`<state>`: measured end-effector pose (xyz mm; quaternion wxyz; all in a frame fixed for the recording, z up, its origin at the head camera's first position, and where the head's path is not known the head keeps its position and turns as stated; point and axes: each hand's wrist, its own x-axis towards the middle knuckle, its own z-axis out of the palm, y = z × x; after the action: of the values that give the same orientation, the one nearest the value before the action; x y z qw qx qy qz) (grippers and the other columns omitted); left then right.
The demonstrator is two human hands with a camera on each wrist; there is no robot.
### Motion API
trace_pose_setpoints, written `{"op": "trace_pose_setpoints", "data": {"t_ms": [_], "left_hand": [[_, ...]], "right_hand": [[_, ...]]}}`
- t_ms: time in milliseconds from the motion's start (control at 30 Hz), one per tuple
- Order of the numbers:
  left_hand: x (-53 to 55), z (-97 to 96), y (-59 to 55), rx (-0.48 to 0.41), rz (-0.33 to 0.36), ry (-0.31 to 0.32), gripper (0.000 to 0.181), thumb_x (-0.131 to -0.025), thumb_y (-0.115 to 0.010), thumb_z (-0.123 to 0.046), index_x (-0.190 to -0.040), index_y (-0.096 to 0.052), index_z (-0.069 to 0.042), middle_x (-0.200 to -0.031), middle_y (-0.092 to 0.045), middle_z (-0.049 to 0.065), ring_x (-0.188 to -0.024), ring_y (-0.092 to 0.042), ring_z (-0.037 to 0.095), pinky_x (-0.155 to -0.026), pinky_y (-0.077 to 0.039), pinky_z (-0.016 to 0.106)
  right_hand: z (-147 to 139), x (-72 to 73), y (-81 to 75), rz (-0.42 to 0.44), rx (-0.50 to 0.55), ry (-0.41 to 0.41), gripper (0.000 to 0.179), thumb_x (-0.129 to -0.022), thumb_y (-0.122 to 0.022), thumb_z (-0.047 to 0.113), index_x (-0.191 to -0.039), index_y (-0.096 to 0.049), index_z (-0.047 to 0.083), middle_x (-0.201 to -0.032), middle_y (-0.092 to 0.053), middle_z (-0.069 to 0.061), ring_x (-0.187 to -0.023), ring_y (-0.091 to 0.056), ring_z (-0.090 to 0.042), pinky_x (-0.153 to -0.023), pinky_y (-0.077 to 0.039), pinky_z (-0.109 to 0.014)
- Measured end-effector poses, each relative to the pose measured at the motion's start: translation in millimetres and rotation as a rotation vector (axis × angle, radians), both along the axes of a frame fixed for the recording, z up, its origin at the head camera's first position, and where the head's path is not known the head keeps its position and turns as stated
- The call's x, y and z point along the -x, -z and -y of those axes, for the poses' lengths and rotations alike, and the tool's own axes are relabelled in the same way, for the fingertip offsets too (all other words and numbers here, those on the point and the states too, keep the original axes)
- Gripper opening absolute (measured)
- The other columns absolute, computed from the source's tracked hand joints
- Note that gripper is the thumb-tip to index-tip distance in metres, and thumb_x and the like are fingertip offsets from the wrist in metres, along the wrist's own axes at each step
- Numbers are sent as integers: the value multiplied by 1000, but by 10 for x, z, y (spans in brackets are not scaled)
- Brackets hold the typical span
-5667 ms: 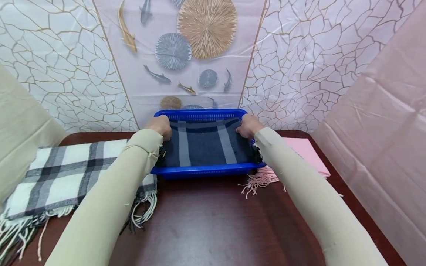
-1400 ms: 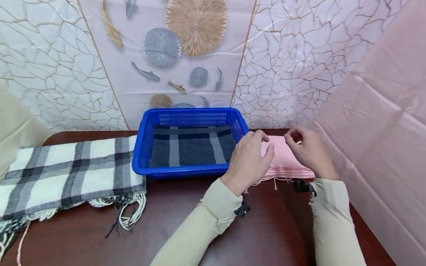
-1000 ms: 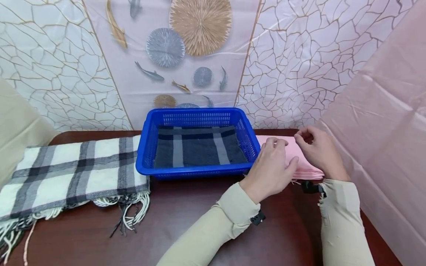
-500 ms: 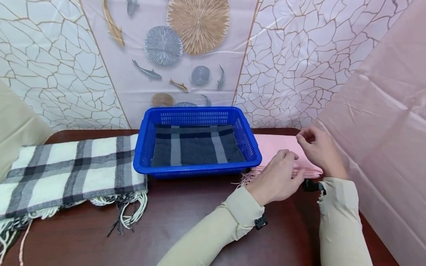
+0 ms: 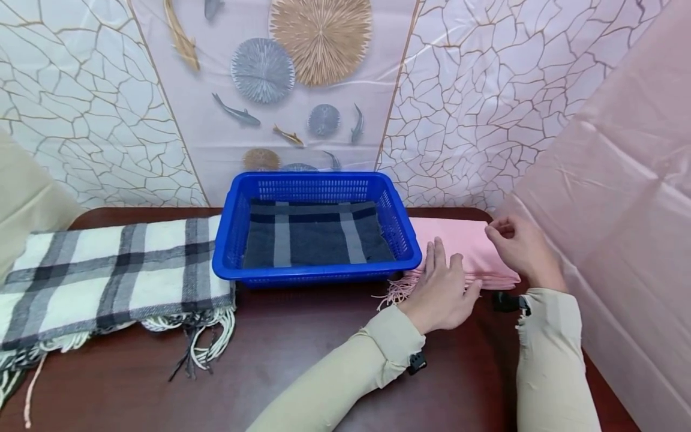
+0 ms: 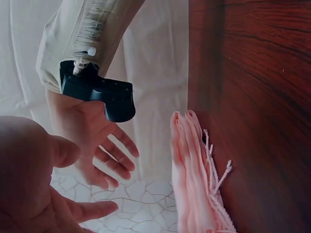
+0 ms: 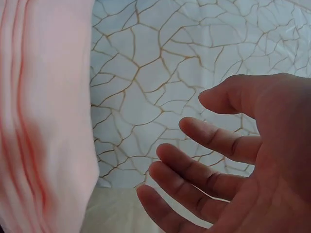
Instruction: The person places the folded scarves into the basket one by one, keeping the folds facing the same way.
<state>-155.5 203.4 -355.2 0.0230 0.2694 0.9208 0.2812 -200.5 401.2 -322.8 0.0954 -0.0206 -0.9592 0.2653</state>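
Observation:
A pink fringed scarf [image 5: 459, 237], folded in layers, lies right of the blue basket. My left hand [image 5: 439, 294] hovers over its front edge with the fingers spread and empty. At its right end is my right hand [image 5: 523, 249], fingers loosely bent and holding nothing. The right wrist view shows bare space between this hand [image 7: 233, 160] and the layered scarf [image 7: 53, 111]. In the left wrist view both hands stand beside the folded scarf [image 6: 187, 170]. Inside the blue plastic basket [image 5: 318, 273] lies a folded dark cloth [image 5: 318, 237] with grey stripes.
A black-and-white checked scarf [image 5: 129, 264] with long fringe is spread on the left of the dark wooden table [image 5: 302, 360]. Patterned sheeting [image 5: 459, 108] hangs behind the table, and a pink sheet [image 5: 610, 180] closes off the right side.
Both hands have left the basket and its dark cloth and moved right to the pink scarf. In the last second the left hand shifted toward the scarf's front edge and its fingers straightened.

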Motion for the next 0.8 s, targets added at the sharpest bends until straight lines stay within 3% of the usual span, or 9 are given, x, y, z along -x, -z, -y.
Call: {"op": "trace_pose_setpoints", "data": {"t_ms": [100, 300, 433, 567, 800], "left_hand": [[21, -19, 58, 1, 19, -53, 56, -107, -37, -47, -149, -44, -10, -170, -2, 25, -159, -6, 40, -126, -27, 45], [54, -30, 138, -67, 123, -133, 62, -106, -42, -49, -154, -36, -12, -171, 9, 20, -156, -25, 34, -121, -37, 44], [77, -43, 174, 8, 128, -183, 67, -102, -48, -52, -154, -35, -11, -168, -13, 19, -148, -38, 29, -119, -37, 36], [93, -57, 205, 68, 153, -218, 70, -100, -50, -54, -151, -36, -10, -150, -40, 14, -137, -46, 24, -114, -39, 32], [132, -62, 298, 93, 225, -278, 66, -101, -49, -49, -149, -37, -6, -147, -49, 12, -137, -43, 23, -114, -40, 30]], "right_hand": [[-49, 15, 60, 39, -7, -2, 42, -105, -47, 32, -119, -62, -5, -117, -66, -29, -110, -62, -42, -86, -44, -39], [-170, 35, 129, 164, -45, 26, 48, -104, -42, 37, -123, -58, -4, -124, -63, -33, -110, -59, -42, -81, -43, -37], [-222, 36, 146, 201, -55, 46, 51, -104, -43, 40, -126, -56, -4, -126, -62, -34, -110, -58, -42, -79, -42, -36], [-262, 61, 221, 213, -57, 56, 56, -105, -44, 41, -132, -52, -7, -130, -58, -36, -115, -57, -47, -86, -47, -49], [-356, 140, 462, 208, -21, 50, 56, -104, -44, 33, -137, -46, -12, -129, -55, -36, -114, -55, -47, -96, -44, -55]]}}
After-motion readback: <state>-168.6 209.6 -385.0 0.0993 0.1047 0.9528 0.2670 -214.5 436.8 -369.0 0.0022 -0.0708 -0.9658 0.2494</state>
